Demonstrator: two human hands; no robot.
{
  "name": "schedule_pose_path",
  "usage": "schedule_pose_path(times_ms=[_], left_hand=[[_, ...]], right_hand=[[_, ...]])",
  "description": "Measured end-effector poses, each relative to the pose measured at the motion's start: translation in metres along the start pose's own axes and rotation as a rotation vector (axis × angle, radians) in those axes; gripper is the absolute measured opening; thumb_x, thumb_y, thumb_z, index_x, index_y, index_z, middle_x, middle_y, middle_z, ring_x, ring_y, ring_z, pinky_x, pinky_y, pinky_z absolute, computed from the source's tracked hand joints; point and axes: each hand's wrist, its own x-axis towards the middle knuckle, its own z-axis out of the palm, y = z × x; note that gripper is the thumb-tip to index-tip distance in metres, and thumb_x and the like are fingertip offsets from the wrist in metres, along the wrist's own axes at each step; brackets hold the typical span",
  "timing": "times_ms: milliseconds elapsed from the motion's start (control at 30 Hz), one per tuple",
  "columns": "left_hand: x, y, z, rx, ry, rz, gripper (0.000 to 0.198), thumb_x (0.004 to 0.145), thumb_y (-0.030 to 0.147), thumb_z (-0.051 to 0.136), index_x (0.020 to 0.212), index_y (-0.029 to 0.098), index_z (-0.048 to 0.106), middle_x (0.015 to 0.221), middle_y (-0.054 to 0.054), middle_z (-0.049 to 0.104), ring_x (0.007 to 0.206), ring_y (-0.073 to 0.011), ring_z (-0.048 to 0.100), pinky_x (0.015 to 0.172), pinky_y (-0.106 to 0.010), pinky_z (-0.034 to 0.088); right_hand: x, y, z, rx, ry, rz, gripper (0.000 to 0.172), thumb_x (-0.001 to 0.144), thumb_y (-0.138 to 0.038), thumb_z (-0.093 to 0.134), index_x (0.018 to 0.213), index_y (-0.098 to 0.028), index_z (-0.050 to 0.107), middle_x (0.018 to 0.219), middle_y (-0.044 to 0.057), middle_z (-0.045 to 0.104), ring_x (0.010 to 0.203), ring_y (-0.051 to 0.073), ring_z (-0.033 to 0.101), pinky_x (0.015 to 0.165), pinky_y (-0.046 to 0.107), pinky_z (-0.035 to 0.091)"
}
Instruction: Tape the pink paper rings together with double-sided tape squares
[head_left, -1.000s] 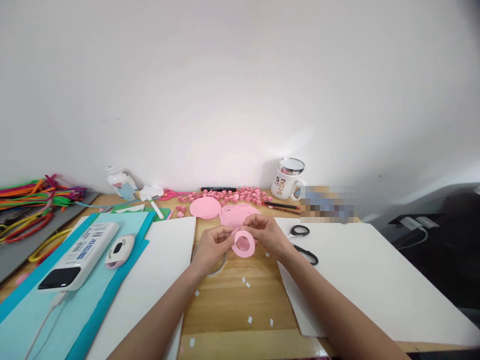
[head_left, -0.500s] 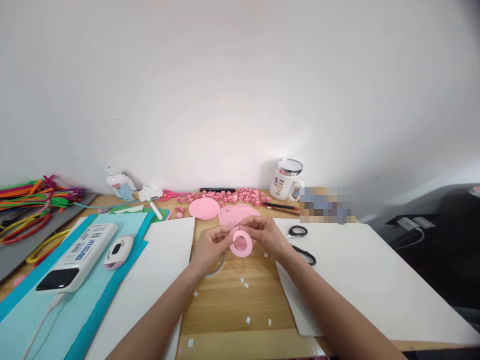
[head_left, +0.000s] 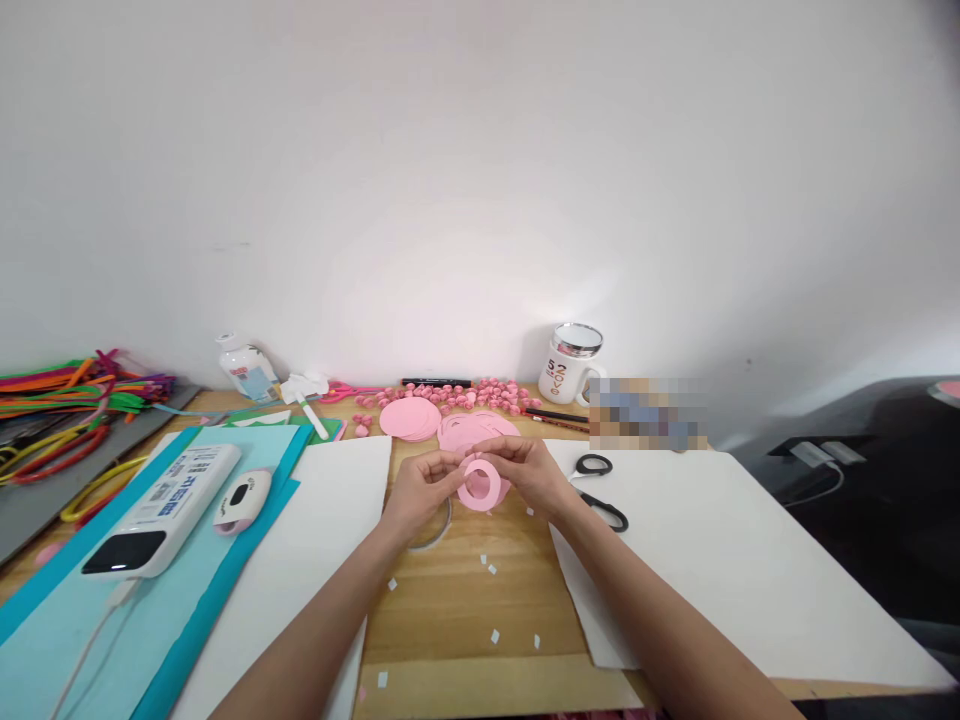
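Observation:
Above the middle of the wooden table, a pink paper ring [head_left: 491, 492] is pinched between my two hands. My left hand [head_left: 425, 490] grips its upper left edge with thumb and fingers closed. At the upper right edge, my right hand [head_left: 527, 472] is closed on the same ring, fingertips close to those of the left. Behind the hands lie pink paper pieces [head_left: 480, 428] and a stack of pink paper circles [head_left: 409, 419]. A round transparent-looking ring [head_left: 442, 535], maybe a tape roll, is partly hidden under my left hand.
Black-handled scissors [head_left: 595, 464] lie on a white sheet [head_left: 712, 560] at right. A mug [head_left: 568, 370] stands at the back, near many small pink pieces [head_left: 495, 393]. A power bank [head_left: 161, 510] rests on blue folders at left; small white scraps [head_left: 495, 636] dot the table [head_left: 450, 600].
The view has shifted slightly. Both hands keep hold of the pink paper ring in nearly the same place, with only a slight change in its tilt.

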Motion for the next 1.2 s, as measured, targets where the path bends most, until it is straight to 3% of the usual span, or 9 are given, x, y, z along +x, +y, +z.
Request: schedule_pose_path(times_ms=[200, 467, 800, 1033, 1200], left_hand=[[-0.0002, 0.0022, 0.0002, -0.004, 0.001, 0.006, 0.028, 0.056, 0.032, 0.073, 0.074, 0.011, 0.067, 0.069, -0.007, 0.069, 0.059, -0.0156, 0.061, 0.057, -0.024, 0.046], [0.0027, -0.0037, -0.0045, -0.042, -0.018, 0.010, 0.025, 0.058, 0.030, 0.072, 0.073, 0.011, 0.067, 0.069, -0.007, 0.069, 0.060, -0.0148, 0.061, 0.057, -0.024, 0.045], [0.0008, -0.0027, -0.0003, -0.027, -0.077, 0.066, 0.022, 0.063, 0.030, 0.069, 0.074, 0.011, 0.067, 0.059, -0.005, 0.067, 0.055, -0.0139, 0.059, 0.056, -0.024, 0.045], [0.0005, -0.0020, -0.0029, 0.010, -0.034, 0.087, 0.023, 0.064, 0.030, 0.068, 0.078, 0.012, 0.067, 0.070, -0.007, 0.069, 0.063, -0.0157, 0.061, 0.060, -0.025, 0.046], [0.0012, -0.0027, -0.0039, 0.025, -0.040, 0.086, 0.021, 0.064, 0.029, 0.068, 0.076, 0.012, 0.067, 0.072, -0.007, 0.069, 0.064, -0.0153, 0.060, 0.061, -0.024, 0.045]], right_hand=[[0.0018, 0.0063, 0.0010, -0.026, 0.030, -0.034, 0.028, 0.056, -0.038, 0.072, 0.072, -0.016, 0.064, 0.067, 0.002, 0.066, 0.058, 0.013, 0.058, 0.057, 0.025, 0.046], [0.0026, 0.0040, 0.0019, -0.025, -0.011, -0.034, 0.027, 0.060, -0.038, 0.070, 0.077, -0.017, 0.066, 0.077, 0.004, 0.067, 0.070, 0.016, 0.061, 0.070, 0.031, 0.047], [0.0011, 0.0004, 0.0053, -0.032, 0.023, -0.048, 0.030, 0.053, -0.037, 0.075, 0.068, -0.016, 0.061, 0.064, 0.001, 0.064, 0.056, 0.012, 0.059, 0.054, 0.024, 0.046], [0.0013, 0.0003, 0.0027, -0.066, -0.024, -0.077, 0.029, 0.061, -0.041, 0.068, 0.078, -0.018, 0.066, 0.083, 0.005, 0.068, 0.074, 0.017, 0.063, 0.074, 0.033, 0.048], [0.0024, 0.0038, 0.0008, -0.043, 0.008, -0.084, 0.027, 0.061, -0.037, 0.070, 0.078, -0.017, 0.065, 0.079, 0.005, 0.068, 0.071, 0.016, 0.063, 0.070, 0.031, 0.049]])
